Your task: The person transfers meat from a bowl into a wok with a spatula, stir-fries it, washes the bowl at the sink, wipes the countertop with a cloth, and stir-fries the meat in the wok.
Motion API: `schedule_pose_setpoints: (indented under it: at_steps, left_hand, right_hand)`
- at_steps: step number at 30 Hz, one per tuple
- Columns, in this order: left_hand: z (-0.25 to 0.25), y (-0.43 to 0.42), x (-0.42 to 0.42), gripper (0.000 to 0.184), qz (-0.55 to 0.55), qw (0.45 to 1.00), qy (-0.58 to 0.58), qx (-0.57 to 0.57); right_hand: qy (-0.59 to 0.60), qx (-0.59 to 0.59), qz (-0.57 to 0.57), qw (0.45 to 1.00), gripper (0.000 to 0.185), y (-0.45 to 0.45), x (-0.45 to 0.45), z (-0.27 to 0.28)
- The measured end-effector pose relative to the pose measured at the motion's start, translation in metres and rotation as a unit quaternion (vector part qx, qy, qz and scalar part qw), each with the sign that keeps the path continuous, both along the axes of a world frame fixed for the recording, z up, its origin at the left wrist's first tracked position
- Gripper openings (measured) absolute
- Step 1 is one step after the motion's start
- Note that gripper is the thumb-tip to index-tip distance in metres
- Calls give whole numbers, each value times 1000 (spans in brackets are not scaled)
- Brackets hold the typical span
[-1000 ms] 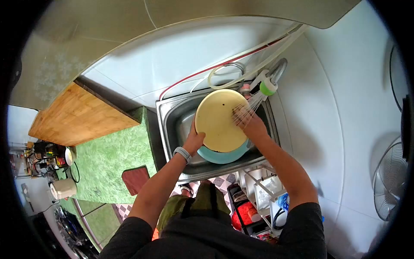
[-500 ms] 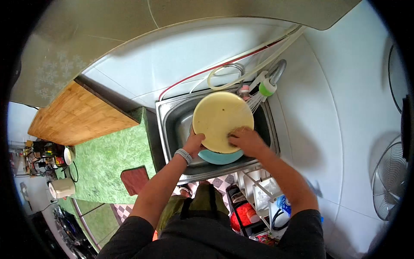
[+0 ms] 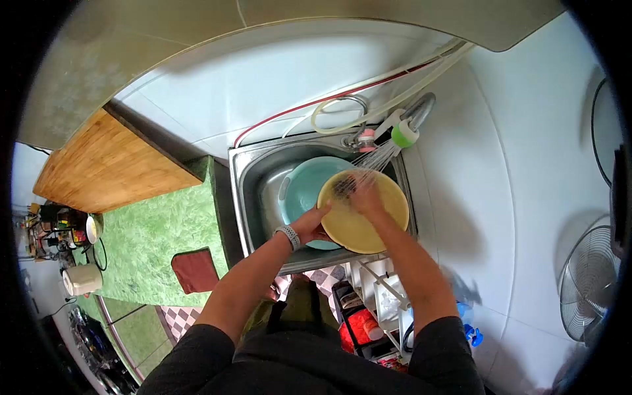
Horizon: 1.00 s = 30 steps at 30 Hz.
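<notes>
My left hand grips the left rim of a yellow basin, thumb over the edge. The basin is tilted over the right part of the steel sink. Inside it, my right hand is closed on a dark, rough scouring pad, partly blurred by the water. Streams fall on that hand from a faucet spray head with a green band. Beneath and to the left, a turquoise basin sits in the sink, partly covered by the yellow one.
A green counter lies left of the sink, with a dark red folded cloth and a wooden board. Hoses run along the wall behind. A rack with a red item stands below; a fan is at right.
The yellow basin has moved right and toward me, under the water, uncovering more of the turquoise basin. My right hand has gone to the basin's far side with the scouring pad.
</notes>
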<state>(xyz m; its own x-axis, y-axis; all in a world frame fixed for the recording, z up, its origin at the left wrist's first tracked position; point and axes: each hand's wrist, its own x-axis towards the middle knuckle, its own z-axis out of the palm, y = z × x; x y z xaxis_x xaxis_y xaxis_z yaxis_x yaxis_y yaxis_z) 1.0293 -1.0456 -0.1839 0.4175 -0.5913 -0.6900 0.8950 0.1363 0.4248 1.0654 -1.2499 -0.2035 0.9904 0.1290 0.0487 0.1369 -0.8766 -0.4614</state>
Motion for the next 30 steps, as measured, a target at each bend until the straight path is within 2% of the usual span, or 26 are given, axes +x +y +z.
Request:
schedule_pose_setpoints:
  at_steps: [2, 3, 5, 6, 8, 10, 12, 14, 16, 17, 19, 20, 22, 23, 24, 25, 27, 30]
  left_hand:
    - [-6, -2, 1, 64, 6, 1000, 9, -11]
    - [-7, 2, 3, 61, 35, 999, 10, -28]
    - [-11, 14, 4, 58, 66, 997, 9, -44]
    - [-17, 20, 2, 56, 85, 996, -8, -12]
    - [-6, 25, -4, 47, 120, 992, -23, 28]
    - [11, 26, -9, 46, 121, 991, -26, 54]
    - [17, 28, -11, 45, 131, 988, -28, 80]
    - [16, 32, -17, 47, 144, 988, -6, 55]
    - [-2, 36, -19, 48, 153, 988, 7, 35]
    - [-13, 38, -20, 48, 153, 988, 17, 17]
    - [-7, 39, -20, 49, 156, 987, 43, 12]
    - [-4, 38, -21, 50, 151, 986, 66, 7]
    - [-11, 35, -22, 50, 156, 985, 68, -5]
    - [-15, 35, -25, 51, 155, 985, 69, -15]
    - [-15, 35, -26, 51, 161, 984, 72, -15]
    - [-14, 33, -26, 51, 166, 984, 65, -22]
    - [-15, 33, -26, 51, 173, 983, 58, -30]
    - [-18, 27, -23, 55, 182, 982, 49, -28]
  right_hand:
    - [88, 170, 62, 980, 48, 28, -13, 11]
    - [146, 146, 121, 971, 49, 32, -18, 7]
    - [212, 68, 221, 950, 42, 28, -27, 55]
    - [211, 66, 221, 950, 42, 22, -27, 64]
    - [250, -188, 278, 908, 34, 3, -24, 76]
    - [231, -324, 185, 898, 31, -12, -10, 80]
    - [154, -305, 112, 933, 29, -35, -1, 104]
    - [27, -276, 10, 961, 17, -56, 5, 112]
    - [36, -279, -125, 951, 22, -71, 26, 122]
    - [35, -281, -118, 952, 22, -77, 40, 122]
    - [-20, -201, -245, 948, 36, -85, 66, 118]
    - [-20, -203, -239, 949, 36, -85, 74, 114]
    - [-135, -64, -248, 957, 58, -84, 89, 98]
    - [-133, -65, -242, 959, 58, -91, 95, 77]
    - [-128, 113, -199, 965, 63, -110, 102, 44]
    - [-117, 287, -152, 939, 68, -128, 108, 13]
    - [-99, 451, -98, 882, 73, -127, 108, 11]
    - [-101, 382, -181, 901, 55, -99, 72, 71]
